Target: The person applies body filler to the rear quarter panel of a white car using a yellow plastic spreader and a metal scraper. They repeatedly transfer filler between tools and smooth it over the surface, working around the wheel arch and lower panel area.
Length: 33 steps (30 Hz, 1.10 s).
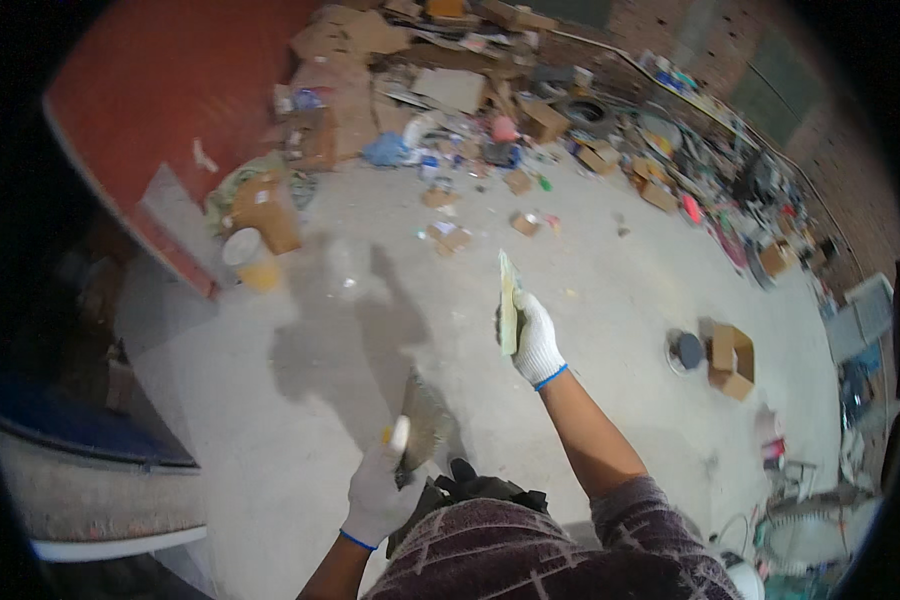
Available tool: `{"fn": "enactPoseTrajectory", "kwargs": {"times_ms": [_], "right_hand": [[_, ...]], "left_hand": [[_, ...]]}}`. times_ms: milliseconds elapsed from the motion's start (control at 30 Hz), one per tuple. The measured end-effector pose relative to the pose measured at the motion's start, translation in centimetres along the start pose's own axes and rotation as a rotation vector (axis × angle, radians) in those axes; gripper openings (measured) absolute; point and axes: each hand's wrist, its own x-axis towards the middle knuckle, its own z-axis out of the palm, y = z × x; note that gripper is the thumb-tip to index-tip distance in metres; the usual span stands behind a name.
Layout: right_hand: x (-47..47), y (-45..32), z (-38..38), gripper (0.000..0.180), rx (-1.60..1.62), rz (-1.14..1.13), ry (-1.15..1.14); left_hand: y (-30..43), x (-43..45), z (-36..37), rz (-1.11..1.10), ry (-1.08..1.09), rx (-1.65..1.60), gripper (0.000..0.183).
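Observation:
My left hand (382,487), in a white knit glove with a blue cuff, grips a flat, greyish-brown object (424,424) with an uneven edge; what it is exactly I cannot tell. My right hand (538,341), gloved the same way, is farther forward and holds a thin, pale green-yellow flat piece (508,307) seen nearly edge-on. The two hands are apart, both above the grey floor. The fingers of the right hand are partly hidden behind the piece.
A large red panel (172,90) stands at upper left, beside a white and yellow bucket (251,259). Cardboard, a tyre (589,112) and mixed scrap line the far wall. An open cardboard box (742,364) and a dark round object (689,351) stand on the floor at right.

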Motion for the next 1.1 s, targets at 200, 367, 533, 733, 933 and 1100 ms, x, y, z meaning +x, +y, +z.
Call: {"fn": "enactPoseTrajectory", "kwargs": {"times_ms": [200,367,533,733,933,1100], "right_hand": [[-7.3,-0.2,-2.2,0.065,-0.293,-0.001,0.082],[-17.5,-2.5,-9.8,0.047,-0.927,-0.034,-0.027],[-22.3,-8.6,-19.6,0.065,-0.052,-0.099,0.555],[-25.3,-15.8,-27.9,0.065,0.373,-0.422,0.445],[-32.7,-19.1,-32.8,0.032,-0.731,-0.233,0.941],[-34.6,-25.1,-37.2,0.036,-0.656,-0.679,1.159]], "left_hand": [[7.2,4.5,4.0,0.321,-0.262,-0.059,0.077],[11.6,9.7,5.8,0.306,-0.306,-0.163,0.074],[18.7,10.2,14.3,0.661,-0.366,0.218,0.085],[27.6,7.9,27.4,0.640,-0.807,-0.015,0.072],[33.0,14.5,34.6,0.145,-0.884,-0.474,0.016],[38.5,17.9,38.6,0.021,-1.297,-0.593,0.008]]}}
